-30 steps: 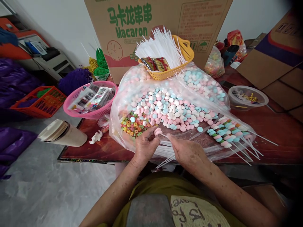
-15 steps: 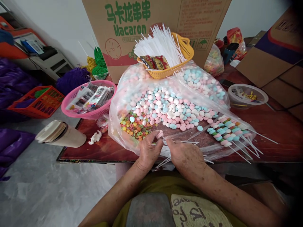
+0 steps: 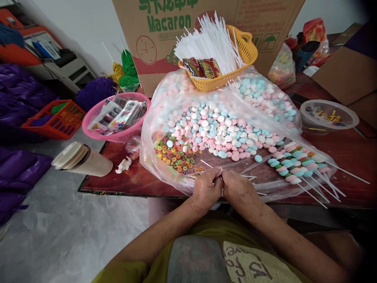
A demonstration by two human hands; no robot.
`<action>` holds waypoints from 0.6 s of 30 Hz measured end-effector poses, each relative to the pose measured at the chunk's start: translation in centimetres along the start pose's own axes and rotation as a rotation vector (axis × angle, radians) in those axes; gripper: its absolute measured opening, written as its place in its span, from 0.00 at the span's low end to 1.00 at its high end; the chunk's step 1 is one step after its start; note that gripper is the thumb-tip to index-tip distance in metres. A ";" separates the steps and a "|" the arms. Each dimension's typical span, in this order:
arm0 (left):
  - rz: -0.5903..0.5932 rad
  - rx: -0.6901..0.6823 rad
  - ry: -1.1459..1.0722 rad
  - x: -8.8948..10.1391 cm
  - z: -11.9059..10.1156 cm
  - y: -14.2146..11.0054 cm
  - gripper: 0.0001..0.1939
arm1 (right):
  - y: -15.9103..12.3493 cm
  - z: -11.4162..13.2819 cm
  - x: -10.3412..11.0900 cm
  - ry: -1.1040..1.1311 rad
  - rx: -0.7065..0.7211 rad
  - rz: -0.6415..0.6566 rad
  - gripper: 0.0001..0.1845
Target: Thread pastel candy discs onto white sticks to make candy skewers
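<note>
My left hand [image 3: 207,189] is closed in a pinch on a pink marshmallow [image 3: 218,171], mostly covered by the fingers. Pressed up against it, my right hand [image 3: 240,189] is closed on a thin white stick [image 3: 206,163]; one end pokes out up and left past the marshmallow, the rest is hidden. Beyond both hands lies a heap of pink, white and blue marshmallows [image 3: 219,131] on a clear plastic bag [image 3: 150,157]. Small coloured candy rings [image 3: 176,157] lie to the left. Finished-looking skewers [image 3: 297,163] of marshmallows and candies rest at the right.
A yellow basket [image 3: 206,84] of white sticks sits on the bag, before a cardboard box [image 3: 159,51]. Left stand a pink basket [image 3: 118,135] of packets and paper cups [image 3: 94,161]. A clear tub [image 3: 330,118] is at the right. The table's front edge [image 3: 118,192] runs close to me.
Both hands have come together and shifted a little right in view. The stick's end now shows on the far left side of the pink marshmallow. The view has tilted down slightly.
</note>
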State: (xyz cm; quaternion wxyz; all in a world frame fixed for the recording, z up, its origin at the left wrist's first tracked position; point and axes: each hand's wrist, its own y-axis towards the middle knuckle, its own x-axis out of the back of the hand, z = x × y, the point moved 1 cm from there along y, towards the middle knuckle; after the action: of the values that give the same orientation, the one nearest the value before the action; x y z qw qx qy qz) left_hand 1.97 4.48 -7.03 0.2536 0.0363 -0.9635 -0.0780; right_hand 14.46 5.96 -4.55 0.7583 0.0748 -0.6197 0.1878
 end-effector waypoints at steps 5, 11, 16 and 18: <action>0.014 0.161 0.270 3.9 0.9 2.2 0.22 | 0.2 -3.0 -0.5 0.201 -0.002 -0.155 0.15; 0.041 0.297 0.409 4.9 3.9 6.2 0.03 | -0.4 -1.3 -2.7 0.218 0.023 -0.031 0.17; 0.023 0.289 0.259 5.6 4.0 5.7 0.06 | 2.6 -1.0 -2.0 0.166 -0.060 -0.131 0.16; 0.036 0.331 0.073 6.2 3.6 4.8 0.11 | 2.8 -1.2 -0.9 0.187 -0.019 -0.156 0.16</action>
State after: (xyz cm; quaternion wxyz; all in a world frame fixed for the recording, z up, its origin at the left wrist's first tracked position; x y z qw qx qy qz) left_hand -5.40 9.03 -6.33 0.2804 0.0630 -0.9538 0.0875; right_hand 14.34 8.75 -5.99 0.8257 0.0978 -0.5405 0.1285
